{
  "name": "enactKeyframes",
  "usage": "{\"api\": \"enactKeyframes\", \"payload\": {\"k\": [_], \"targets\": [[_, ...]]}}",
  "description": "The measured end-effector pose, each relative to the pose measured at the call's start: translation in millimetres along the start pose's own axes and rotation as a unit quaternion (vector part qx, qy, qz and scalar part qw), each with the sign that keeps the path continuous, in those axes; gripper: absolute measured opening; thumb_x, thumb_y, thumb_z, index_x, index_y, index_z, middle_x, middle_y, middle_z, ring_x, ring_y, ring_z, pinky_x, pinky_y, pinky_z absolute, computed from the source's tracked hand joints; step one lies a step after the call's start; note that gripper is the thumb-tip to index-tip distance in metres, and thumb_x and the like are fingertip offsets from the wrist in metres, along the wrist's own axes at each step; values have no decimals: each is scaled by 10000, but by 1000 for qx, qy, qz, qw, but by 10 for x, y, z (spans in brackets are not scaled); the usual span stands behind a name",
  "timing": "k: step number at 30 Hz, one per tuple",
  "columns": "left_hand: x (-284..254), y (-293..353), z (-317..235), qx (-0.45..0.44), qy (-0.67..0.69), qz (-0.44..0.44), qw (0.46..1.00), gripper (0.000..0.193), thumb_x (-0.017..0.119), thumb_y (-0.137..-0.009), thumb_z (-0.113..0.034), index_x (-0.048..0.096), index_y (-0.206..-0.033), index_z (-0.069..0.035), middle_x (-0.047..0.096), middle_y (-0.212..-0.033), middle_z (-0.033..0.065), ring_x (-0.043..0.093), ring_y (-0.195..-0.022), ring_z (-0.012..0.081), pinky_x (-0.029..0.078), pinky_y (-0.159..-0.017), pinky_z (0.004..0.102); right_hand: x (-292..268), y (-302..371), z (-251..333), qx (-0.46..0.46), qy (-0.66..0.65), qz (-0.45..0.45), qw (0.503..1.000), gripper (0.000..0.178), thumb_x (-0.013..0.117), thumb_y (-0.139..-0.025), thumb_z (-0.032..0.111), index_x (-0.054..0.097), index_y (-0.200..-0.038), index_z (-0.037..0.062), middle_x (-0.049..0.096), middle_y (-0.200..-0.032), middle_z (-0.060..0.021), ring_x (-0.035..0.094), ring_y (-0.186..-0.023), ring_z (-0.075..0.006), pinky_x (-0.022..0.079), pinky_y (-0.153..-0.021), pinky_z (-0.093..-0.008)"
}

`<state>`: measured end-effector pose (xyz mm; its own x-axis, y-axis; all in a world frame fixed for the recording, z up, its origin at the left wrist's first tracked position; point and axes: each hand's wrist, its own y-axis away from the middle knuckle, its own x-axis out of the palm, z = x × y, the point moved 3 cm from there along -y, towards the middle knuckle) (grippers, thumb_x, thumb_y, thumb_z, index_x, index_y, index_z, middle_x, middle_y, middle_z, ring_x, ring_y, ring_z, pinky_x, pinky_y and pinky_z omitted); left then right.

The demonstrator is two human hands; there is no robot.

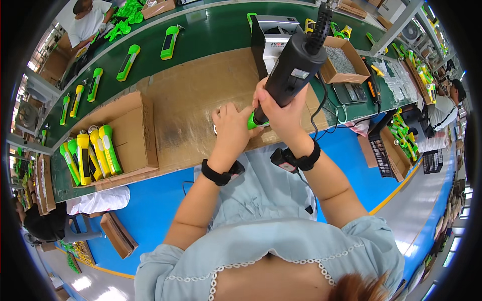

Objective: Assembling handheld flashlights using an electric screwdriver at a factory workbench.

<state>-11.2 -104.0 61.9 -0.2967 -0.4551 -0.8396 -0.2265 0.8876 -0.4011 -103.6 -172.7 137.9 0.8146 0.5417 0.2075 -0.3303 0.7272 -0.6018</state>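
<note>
Gripping the black power tool point(295, 62), the right hand point(282, 109) is closed around its lower part, and the tool's low end meets a green piece point(251, 121). This piece is on the cardboard sheet point(191, 80), mostly hidden. The left hand point(231, 123) lies beside it, thumb and fingers spread; I cannot tell if it holds firmly. Leftward, an open box point(149, 128) contains green and yellow gadgets point(83, 158).

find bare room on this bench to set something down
The cardboard sheet is bare between the box of handheld devices and the left hand, and beyond that hand. Crowded right of the right hand: box of grey parts, dark flat object, orange-handled tool.
</note>
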Motion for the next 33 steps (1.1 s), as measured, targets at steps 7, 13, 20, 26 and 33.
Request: {"api": "enactKeyframes", "payload": {"k": [7, 13, 20, 26, 33], "targets": [[-61, -28, -53, 3, 38, -2, 999, 585, 802, -619, -320, 598, -1135, -136, 526, -894, 138, 505, -897, 321, 362, -808, 453, 54, -12, -30, 25, -25, -7, 999, 586, 732, -723, 5, 290, -1106, 31, 565, -907, -81, 592, -806, -96, 481, -706, -250], [-47, -33, 10, 45, 41, 6, 998, 562, 798, -631, -299, 554, -1067, -42, 515, -919, 150, 506, -897, 335, 389, -774, 429, 13, -56, 11, 18, -13, -15, 1000, 580, 730, -741, 20, 303, -1134, 35, 567, -879, -74, 593, -749, -95, 482, -644, -236], [-134, 14, -66, 51, 5, 60, 997, 524, 765, -662, -186, 501, -1080, -11, 488, -1013, 187, 485, -976, 378, 403, -819, 443, -494, -735, 446, -132, 9, -140, 981, 528, 693, -781, 6, 303, -1135, 49, 581, -775, -73, 581, -571, -115, 486, -512, -249], [-130, 46, -59, 42, -10, 94, 995, 514, 731, -670, -138, 494, -1103, 3, 477, -1029, 200, 472, -990, 379, 391, -820, 455, -755, -1203, 105, -163, 51, -151, 974, 586, 730, -764, 80, 284, -1141, 30, 602, -766, -84, 597, -594, -116, 480, -505, -236], [-111, 47, -79, 32, 10, 101, 994, 542, 724, -674, -133, 474, -1135, 2, 468, -1040, 201, 458, -1009, 380, 368, -826, 453, -867, -1310, -114, -84, 148, -162, 972, 591, 735, -754, 166, 300, -1124, 15, 620, -720, -85, 591, -539, -114, 472, -489, -252]]}}
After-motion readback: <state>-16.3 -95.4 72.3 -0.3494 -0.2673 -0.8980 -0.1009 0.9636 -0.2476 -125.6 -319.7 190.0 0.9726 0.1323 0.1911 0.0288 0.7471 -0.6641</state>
